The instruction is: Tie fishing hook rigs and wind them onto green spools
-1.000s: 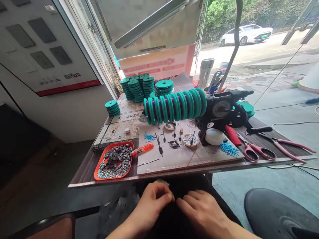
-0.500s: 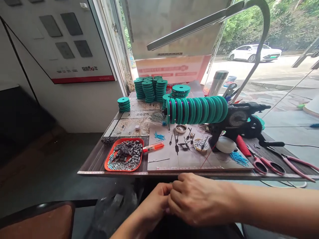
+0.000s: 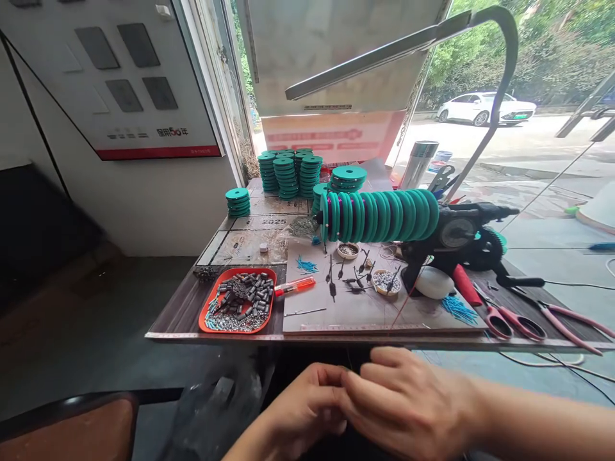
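Note:
My left hand [image 3: 307,406] and my right hand [image 3: 408,406] meet just below the table's front edge, fingers pinched together around something too small to make out. A thin red line [image 3: 401,306] runs from near my hands up to the black winding machine [image 3: 456,240]. That machine carries a row of teal spools [image 3: 379,214] on its shaft.
An orange tray [image 3: 237,304] of small dark metal pieces sits at the table's left front. Stacks of teal spools [image 3: 288,173] stand at the back. Red scissors [image 3: 509,320], pink pliers [image 3: 571,317], blue tubes [image 3: 459,307] and small dishes [image 3: 384,280] lie on the white board. A chair back [image 3: 72,426] is at lower left.
My view rose and swung left from a second ago, then held steady. My right hand moved over to meet the left, and both dropped slightly lower in the last half second.

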Demonstrator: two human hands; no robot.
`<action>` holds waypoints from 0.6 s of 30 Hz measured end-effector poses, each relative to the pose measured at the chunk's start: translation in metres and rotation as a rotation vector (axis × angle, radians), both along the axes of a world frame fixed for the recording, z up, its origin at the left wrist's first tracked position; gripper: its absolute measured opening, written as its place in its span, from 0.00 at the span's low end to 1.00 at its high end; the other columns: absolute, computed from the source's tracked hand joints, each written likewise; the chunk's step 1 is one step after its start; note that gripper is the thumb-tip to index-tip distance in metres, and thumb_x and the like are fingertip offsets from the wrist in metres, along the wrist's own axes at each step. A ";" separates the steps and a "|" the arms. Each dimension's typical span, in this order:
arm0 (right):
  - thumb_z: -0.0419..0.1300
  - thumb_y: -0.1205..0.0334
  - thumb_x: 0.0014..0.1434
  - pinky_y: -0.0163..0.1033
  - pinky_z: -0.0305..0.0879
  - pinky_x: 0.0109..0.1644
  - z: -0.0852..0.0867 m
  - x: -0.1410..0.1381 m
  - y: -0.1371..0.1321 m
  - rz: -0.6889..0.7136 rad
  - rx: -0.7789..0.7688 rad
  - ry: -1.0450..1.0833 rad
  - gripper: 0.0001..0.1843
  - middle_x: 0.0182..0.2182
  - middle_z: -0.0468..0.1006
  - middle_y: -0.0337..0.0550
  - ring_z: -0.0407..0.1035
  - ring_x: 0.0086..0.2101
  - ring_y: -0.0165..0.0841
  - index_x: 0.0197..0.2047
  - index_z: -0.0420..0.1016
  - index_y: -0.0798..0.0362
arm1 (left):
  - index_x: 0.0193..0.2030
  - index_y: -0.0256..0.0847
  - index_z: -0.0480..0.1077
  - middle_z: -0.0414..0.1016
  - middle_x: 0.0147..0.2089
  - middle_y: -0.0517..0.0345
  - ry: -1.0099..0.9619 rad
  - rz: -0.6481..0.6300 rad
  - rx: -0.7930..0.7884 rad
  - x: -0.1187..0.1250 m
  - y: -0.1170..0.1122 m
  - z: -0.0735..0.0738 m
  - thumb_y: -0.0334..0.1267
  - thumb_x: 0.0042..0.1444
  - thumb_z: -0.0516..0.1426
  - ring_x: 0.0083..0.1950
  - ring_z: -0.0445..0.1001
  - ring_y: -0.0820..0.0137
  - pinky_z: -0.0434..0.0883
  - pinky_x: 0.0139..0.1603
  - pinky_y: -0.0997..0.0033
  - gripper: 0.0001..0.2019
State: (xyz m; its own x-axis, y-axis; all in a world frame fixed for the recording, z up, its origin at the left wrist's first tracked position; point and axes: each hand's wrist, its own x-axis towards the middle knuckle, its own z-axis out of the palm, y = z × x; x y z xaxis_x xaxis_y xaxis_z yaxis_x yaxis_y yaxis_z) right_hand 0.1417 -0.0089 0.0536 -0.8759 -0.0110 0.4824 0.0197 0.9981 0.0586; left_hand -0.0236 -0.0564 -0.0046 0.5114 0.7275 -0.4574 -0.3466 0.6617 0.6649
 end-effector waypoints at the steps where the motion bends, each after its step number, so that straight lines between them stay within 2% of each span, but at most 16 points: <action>1: 0.40 0.73 0.65 0.39 0.46 0.23 -0.002 0.008 -0.009 -0.053 -0.005 -0.001 0.18 0.21 0.65 0.38 0.55 0.19 0.29 0.37 0.70 0.61 | 0.23 0.34 0.64 0.54 0.18 0.66 0.004 -0.006 -0.002 0.001 0.001 0.001 0.33 0.37 0.61 0.20 0.48 0.82 0.45 0.23 0.76 0.08; 4: 0.37 0.76 0.65 0.39 0.50 0.25 -0.018 0.033 -0.029 -0.184 -0.043 -0.037 0.20 0.19 0.65 0.37 0.56 0.18 0.28 0.37 0.69 0.60 | 0.23 0.33 0.67 0.61 0.21 0.63 0.010 -0.039 -0.012 0.003 0.006 0.005 0.35 0.38 0.63 0.19 0.48 0.83 0.43 0.22 0.77 0.09; 6: 0.36 0.75 0.65 0.38 0.50 0.24 -0.033 0.048 -0.033 -0.223 -0.079 -0.044 0.21 0.19 0.67 0.39 0.57 0.18 0.28 0.37 0.69 0.60 | 0.22 0.32 0.68 0.63 0.22 0.61 0.016 -0.086 -0.025 0.005 0.011 0.008 0.35 0.37 0.64 0.18 0.49 0.83 0.42 0.21 0.77 0.10; 9: 0.35 0.73 0.66 0.39 0.48 0.23 -0.055 0.060 -0.026 -0.249 -0.101 -0.015 0.21 0.19 0.67 0.40 0.57 0.18 0.30 0.39 0.68 0.62 | 0.23 0.32 0.69 0.60 0.19 0.64 0.045 -0.167 -0.057 0.010 0.019 0.013 0.35 0.37 0.64 0.18 0.48 0.83 0.40 0.21 0.76 0.10; 13: 0.38 0.75 0.63 0.40 0.48 0.23 -0.077 0.057 -0.014 -0.249 -0.065 -0.005 0.17 0.20 0.66 0.39 0.57 0.18 0.31 0.40 0.68 0.62 | 0.23 0.33 0.69 0.55 0.17 0.67 0.119 -0.225 -0.101 0.014 0.026 0.018 0.37 0.36 0.63 0.18 0.46 0.82 0.40 0.22 0.76 0.10; 16: 0.44 0.76 0.58 0.40 0.47 0.23 -0.079 0.049 -0.017 -0.246 -0.072 -0.054 0.13 0.20 0.65 0.38 0.55 0.18 0.31 0.36 0.68 0.60 | 0.22 0.34 0.67 0.54 0.17 0.67 0.205 -0.213 -0.074 0.012 0.028 0.018 0.38 0.37 0.62 0.18 0.45 0.82 0.40 0.22 0.75 0.10; 18: 0.48 0.76 0.55 0.39 0.48 0.23 -0.069 0.043 -0.023 -0.226 -0.057 -0.134 0.10 0.19 0.64 0.37 0.55 0.18 0.30 0.33 0.68 0.58 | 0.22 0.34 0.66 0.59 0.18 0.65 0.285 -0.181 -0.008 0.008 0.026 0.018 0.39 0.37 0.62 0.19 0.46 0.81 0.41 0.22 0.75 0.11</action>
State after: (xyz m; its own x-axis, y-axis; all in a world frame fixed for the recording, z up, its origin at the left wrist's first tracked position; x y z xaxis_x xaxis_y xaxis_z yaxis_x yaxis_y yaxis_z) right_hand 0.1846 -0.0320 -0.0153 -0.9092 0.2161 0.3559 0.2382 0.9710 0.0191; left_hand -0.0153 -0.0309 0.0130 0.4826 0.6323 -0.6061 -0.0237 0.7012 0.7126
